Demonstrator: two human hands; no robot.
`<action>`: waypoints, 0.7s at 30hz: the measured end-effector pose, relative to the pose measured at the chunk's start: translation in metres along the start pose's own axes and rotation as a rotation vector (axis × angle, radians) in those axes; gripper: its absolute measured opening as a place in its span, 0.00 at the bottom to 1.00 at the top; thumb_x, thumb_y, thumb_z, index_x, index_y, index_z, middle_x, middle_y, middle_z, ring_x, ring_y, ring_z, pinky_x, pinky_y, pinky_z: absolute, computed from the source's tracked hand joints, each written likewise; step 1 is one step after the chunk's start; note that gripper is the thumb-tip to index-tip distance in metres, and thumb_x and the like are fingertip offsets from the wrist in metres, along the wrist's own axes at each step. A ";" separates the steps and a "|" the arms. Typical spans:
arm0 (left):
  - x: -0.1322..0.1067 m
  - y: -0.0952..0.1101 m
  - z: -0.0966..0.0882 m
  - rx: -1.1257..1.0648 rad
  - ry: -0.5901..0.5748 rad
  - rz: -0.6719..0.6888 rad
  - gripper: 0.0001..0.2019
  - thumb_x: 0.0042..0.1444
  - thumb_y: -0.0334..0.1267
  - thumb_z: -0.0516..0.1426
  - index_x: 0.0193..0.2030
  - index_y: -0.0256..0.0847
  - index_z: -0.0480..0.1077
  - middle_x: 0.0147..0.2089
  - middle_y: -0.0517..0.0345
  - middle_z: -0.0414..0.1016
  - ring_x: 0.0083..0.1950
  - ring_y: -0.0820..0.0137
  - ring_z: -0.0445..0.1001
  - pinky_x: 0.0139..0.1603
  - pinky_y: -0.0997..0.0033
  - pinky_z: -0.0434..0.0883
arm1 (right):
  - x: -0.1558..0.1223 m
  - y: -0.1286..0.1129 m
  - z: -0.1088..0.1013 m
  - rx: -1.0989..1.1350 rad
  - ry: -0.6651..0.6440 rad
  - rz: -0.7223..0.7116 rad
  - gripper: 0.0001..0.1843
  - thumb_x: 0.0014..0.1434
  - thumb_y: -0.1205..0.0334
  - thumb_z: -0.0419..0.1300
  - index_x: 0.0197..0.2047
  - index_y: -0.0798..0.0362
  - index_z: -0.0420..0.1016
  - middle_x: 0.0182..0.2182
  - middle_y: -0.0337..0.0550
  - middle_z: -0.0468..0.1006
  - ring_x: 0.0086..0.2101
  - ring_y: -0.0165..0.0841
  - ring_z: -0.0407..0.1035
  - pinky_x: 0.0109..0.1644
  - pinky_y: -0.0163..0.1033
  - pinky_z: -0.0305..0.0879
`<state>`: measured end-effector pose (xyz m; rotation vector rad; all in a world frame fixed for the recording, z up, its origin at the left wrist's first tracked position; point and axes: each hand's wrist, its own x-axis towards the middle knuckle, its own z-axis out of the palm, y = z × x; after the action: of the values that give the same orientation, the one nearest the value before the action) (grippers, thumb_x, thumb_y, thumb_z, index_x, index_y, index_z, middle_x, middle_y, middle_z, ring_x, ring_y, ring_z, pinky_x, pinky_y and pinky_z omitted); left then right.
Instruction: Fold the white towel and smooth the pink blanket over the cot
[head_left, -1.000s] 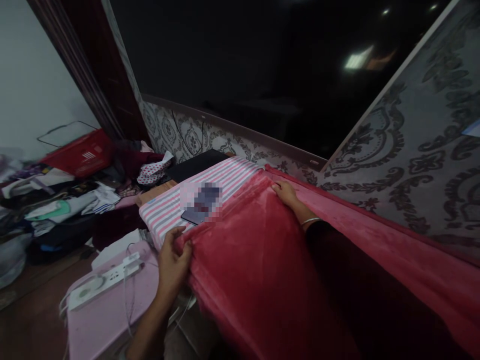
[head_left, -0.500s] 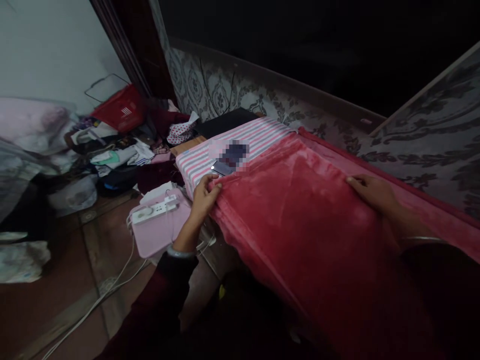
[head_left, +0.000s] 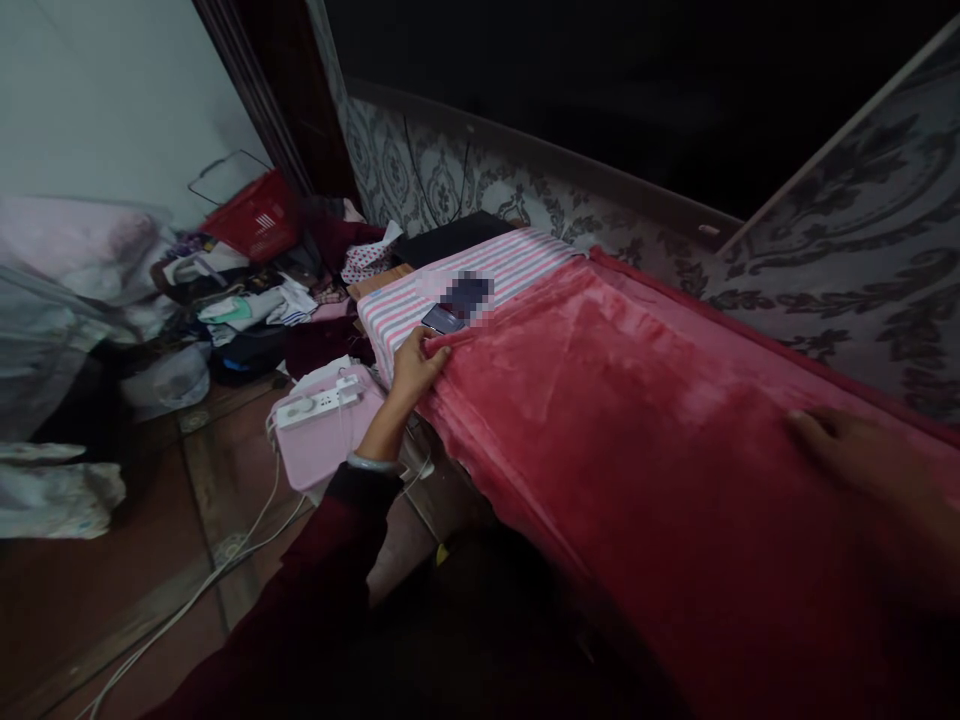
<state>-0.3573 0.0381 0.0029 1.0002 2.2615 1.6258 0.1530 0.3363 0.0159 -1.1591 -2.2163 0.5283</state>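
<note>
A red fleece blanket (head_left: 637, 420) lies spread over a bed, covering most of a pink-and-grey striped sheet (head_left: 420, 300). My left hand (head_left: 416, 370) pinches the blanket's near corner at the bed's edge, fingers closed on the cloth. My right hand (head_left: 847, 445) rests on the blanket near the wall side; it is smeared by motion, so its fingers do not show clearly. A dark phone (head_left: 442, 320) lies on the striped sheet just beyond my left hand.
A pink stool (head_left: 315, 450) with a white power strip (head_left: 319, 405) stands beside the bed, cables trailing over the floor. Clothes lie heaped at the left with a red basket (head_left: 251, 215). A patterned wall and a large dark screen (head_left: 600, 80) run behind the bed.
My right hand has slid along the blanket toward me and to the right. My left hand keeps its grip on the corner. The view has shifted slightly.
</note>
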 end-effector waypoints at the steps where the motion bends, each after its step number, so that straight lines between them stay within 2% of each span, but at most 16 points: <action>1: 0.001 0.001 0.001 0.004 0.000 -0.015 0.08 0.47 0.37 0.61 0.34 0.42 0.69 0.33 0.61 0.71 0.37 0.67 0.66 0.41 0.69 0.62 | -0.007 -0.017 0.000 -0.085 0.045 -0.001 0.18 0.54 0.31 0.61 0.28 0.33 0.73 0.28 0.51 0.74 0.47 0.56 0.74 0.53 0.64 0.67; 2: 0.001 0.001 0.002 -0.005 0.002 -0.029 0.06 0.47 0.37 0.60 0.33 0.42 0.69 0.32 0.61 0.70 0.36 0.67 0.66 0.40 0.69 0.61 | -0.015 -0.038 0.004 -0.174 0.092 -0.002 0.18 0.55 0.31 0.59 0.31 0.33 0.74 0.33 0.51 0.77 0.48 0.56 0.74 0.55 0.65 0.66; 4: 0.002 0.002 0.003 -0.059 0.002 -0.046 0.05 0.46 0.36 0.59 0.31 0.42 0.68 0.30 0.62 0.67 0.35 0.68 0.65 0.39 0.70 0.61 | -0.038 -0.090 0.021 -0.184 0.055 -0.006 0.19 0.56 0.34 0.56 0.38 0.36 0.76 0.39 0.52 0.80 0.45 0.55 0.75 0.52 0.66 0.68; 6: 0.003 0.002 0.003 -0.138 -0.014 -0.063 0.05 0.45 0.37 0.59 0.30 0.42 0.68 0.29 0.63 0.66 0.34 0.69 0.64 0.39 0.70 0.61 | -0.067 -0.147 0.048 -0.097 -0.118 -0.020 0.19 0.59 0.39 0.54 0.43 0.39 0.78 0.44 0.53 0.81 0.43 0.52 0.76 0.49 0.62 0.72; 7: 0.003 0.003 0.002 -0.176 -0.030 -0.071 0.05 0.45 0.37 0.60 0.30 0.42 0.68 0.29 0.64 0.65 0.33 0.70 0.63 0.38 0.71 0.61 | -0.082 -0.173 0.064 -0.051 -0.207 -0.066 0.20 0.61 0.41 0.53 0.47 0.39 0.78 0.47 0.51 0.82 0.46 0.51 0.75 0.53 0.61 0.71; 10: 0.002 0.003 -0.002 -0.250 -0.073 -0.078 0.07 0.45 0.39 0.61 0.29 0.42 0.67 0.28 0.65 0.63 0.32 0.71 0.61 0.37 0.72 0.60 | -0.124 -0.229 0.104 -0.049 -0.436 -0.180 0.26 0.60 0.44 0.59 0.58 0.42 0.77 0.54 0.49 0.79 0.54 0.51 0.72 0.59 0.56 0.70; 12: 0.002 0.002 -0.004 -0.264 -0.078 -0.069 0.07 0.45 0.40 0.61 0.28 0.42 0.66 0.27 0.65 0.61 0.31 0.71 0.60 0.36 0.72 0.60 | -0.139 -0.244 0.119 -0.131 -0.507 -0.221 0.29 0.59 0.48 0.62 0.63 0.45 0.75 0.56 0.52 0.77 0.53 0.50 0.72 0.57 0.53 0.71; 14: 0.003 0.001 -0.006 -0.263 -0.077 -0.063 0.08 0.46 0.41 0.60 0.28 0.43 0.65 0.27 0.65 0.60 0.31 0.71 0.59 0.36 0.72 0.59 | -0.144 -0.245 0.126 -0.185 -0.517 -0.233 0.26 0.63 0.53 0.59 0.63 0.48 0.74 0.56 0.54 0.77 0.52 0.48 0.74 0.55 0.50 0.72; 18: 0.007 0.000 -0.006 -0.222 -0.071 -0.097 0.08 0.47 0.39 0.60 0.26 0.43 0.64 0.25 0.66 0.60 0.31 0.71 0.59 0.36 0.72 0.59 | -0.140 -0.241 0.125 -0.192 -0.504 -0.238 0.21 0.69 0.61 0.50 0.60 0.48 0.76 0.52 0.50 0.78 0.50 0.41 0.75 0.55 0.45 0.71; 21: 0.011 0.000 -0.005 -0.198 -0.062 -0.119 0.07 0.46 0.37 0.60 0.24 0.42 0.64 0.24 0.66 0.60 0.30 0.72 0.59 0.35 0.72 0.58 | -0.140 -0.247 0.125 -0.242 -0.492 -0.229 0.20 0.69 0.59 0.54 0.61 0.50 0.76 0.53 0.51 0.77 0.50 0.42 0.74 0.55 0.45 0.71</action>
<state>-0.3683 0.0405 0.0072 0.8398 2.0306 1.7031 -0.0141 0.0746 0.0214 -0.9398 -2.8598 0.4972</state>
